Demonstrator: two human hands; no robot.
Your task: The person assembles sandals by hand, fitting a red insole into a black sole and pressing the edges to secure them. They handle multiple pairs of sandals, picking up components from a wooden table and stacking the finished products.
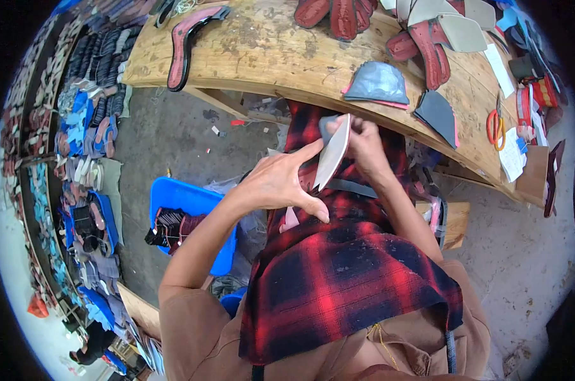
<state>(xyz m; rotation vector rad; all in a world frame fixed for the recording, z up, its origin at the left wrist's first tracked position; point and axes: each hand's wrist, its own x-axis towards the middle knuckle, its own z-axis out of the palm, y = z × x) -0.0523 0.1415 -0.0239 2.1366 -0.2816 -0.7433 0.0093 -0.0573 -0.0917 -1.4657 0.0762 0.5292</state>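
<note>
Above my plaid apron (338, 286), my left hand (271, 181) holds a pale shoe insole (332, 159) that stands on edge, its thumb spread away along the lower end. A dark reddish side of the piece shows near my palm. At its top end, a grey piece of material (327, 127) sits against the insole. My right hand (367, 146) is at the upper right edge, its fingers curled in and slightly blurred; what they pinch is hidden. On the bench edge just beyond lie a shiny grey shoe upper (378, 82) with pink lining and a darker grey upper (437, 114).
The wooden bench (262, 54) curves across the far side, bearing red-and-black strap pieces (427, 54), a long curved strap (182, 47) and orange-handled scissors (496, 127). A blue bin (179, 197) with dark bundles stands on the floor at left. Shelves (36, 159) of shoe parts line the far left.
</note>
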